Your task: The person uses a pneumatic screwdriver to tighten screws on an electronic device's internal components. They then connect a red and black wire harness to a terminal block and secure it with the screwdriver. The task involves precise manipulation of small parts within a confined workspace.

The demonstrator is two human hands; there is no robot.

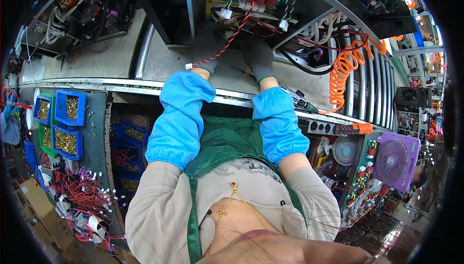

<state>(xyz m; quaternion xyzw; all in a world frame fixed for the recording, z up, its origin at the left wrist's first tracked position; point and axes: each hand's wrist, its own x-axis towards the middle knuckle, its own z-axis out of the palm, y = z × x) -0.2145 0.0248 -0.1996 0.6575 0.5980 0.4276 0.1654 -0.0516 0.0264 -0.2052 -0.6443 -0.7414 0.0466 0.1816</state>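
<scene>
Both of my hands wear dark grey gloves and reach into the lower opening of a metal equipment housing (pixel 192 3). My left hand (pixel 206 51) is at the left side of the opening, its fingers lost in shadow. A twisted red and black wire (pixel 235 34) runs down from the wiring above and crosses over my left wrist, ending in a white plug (pixel 189 66). My right hand (pixel 259 57) is a little to the right, fingers likewise hidden in the dark. Above them hang a white connector (pixel 225 14) and another white connector (pixel 283 25) on twisted leads.
An orange coiled air hose (pixel 344 73) hangs at the right, beside metal rollers (pixel 377 87). Blue bins (pixel 70 107) of brass fasteners and a pile of red wires (pixel 87 191) lie at the left. An orange-handled tool (pixel 354 128) and a purple fan (pixel 396 161) are at the right.
</scene>
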